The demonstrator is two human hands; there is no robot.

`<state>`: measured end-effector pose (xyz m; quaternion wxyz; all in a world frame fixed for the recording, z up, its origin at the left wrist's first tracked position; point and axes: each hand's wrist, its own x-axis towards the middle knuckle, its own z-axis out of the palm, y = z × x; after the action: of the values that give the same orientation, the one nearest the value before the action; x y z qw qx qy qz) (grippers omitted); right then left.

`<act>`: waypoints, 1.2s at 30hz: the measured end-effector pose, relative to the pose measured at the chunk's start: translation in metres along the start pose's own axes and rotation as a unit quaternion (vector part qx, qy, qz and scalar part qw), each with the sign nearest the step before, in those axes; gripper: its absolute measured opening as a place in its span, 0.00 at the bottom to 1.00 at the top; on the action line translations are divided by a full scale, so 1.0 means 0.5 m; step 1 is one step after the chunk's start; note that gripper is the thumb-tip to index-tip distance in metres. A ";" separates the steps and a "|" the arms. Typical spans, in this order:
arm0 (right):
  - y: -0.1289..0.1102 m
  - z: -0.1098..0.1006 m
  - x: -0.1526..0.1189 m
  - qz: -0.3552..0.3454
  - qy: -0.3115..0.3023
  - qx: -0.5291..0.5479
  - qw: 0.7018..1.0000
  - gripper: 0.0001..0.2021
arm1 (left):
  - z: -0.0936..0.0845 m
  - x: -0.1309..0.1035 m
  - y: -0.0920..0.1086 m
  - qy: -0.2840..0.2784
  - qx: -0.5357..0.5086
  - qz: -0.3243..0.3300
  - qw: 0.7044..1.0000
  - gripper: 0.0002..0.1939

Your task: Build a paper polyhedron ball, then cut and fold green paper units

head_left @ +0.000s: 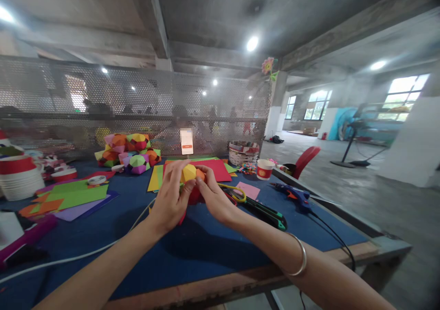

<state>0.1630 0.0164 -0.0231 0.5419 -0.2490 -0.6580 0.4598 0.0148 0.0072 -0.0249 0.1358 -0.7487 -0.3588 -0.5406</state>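
Observation:
Between both hands, above the blue table, is a folded-paper ball (189,174) with yellow, orange and red faces. My left hand (173,195) is wrapped round its left side, thumb pressed near the front. On the other side, my right hand (213,193) grips the ball with its thumb close to the left one. The fingers cover much of the ball, so its lower red part shows only in places. Just right of my right hand lie yellow-handled scissors (240,194) and a black and green utility knife (266,213).
Finished paper balls (137,162) are piled at the back left. Coloured paper sheets (220,169) lie behind my hands. A blue glue gun (297,195) with a cord, a paper cup (265,169) and a woven basket (244,153) stand to the right. A white cable (85,255) crosses the left.

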 end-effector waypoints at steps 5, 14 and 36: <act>0.005 -0.003 0.005 0.015 0.020 0.010 1.000 0.21 | -0.004 0.001 0.008 -0.024 -0.018 -0.012 0.999 0.18; 0.007 -0.004 0.004 0.064 0.023 0.043 0.997 0.23 | -0.007 0.003 0.011 -0.041 -0.031 -0.028 0.998 0.18; -0.010 -0.027 0.040 0.137 0.047 0.222 0.964 0.13 | -0.014 0.033 -0.022 -0.069 -0.341 -0.352 0.869 0.31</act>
<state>0.1709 0.0351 -0.0095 0.5460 -0.2316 -0.4729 0.6517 0.0051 0.0171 -0.0093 -0.3522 -0.6079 -0.4008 -0.5880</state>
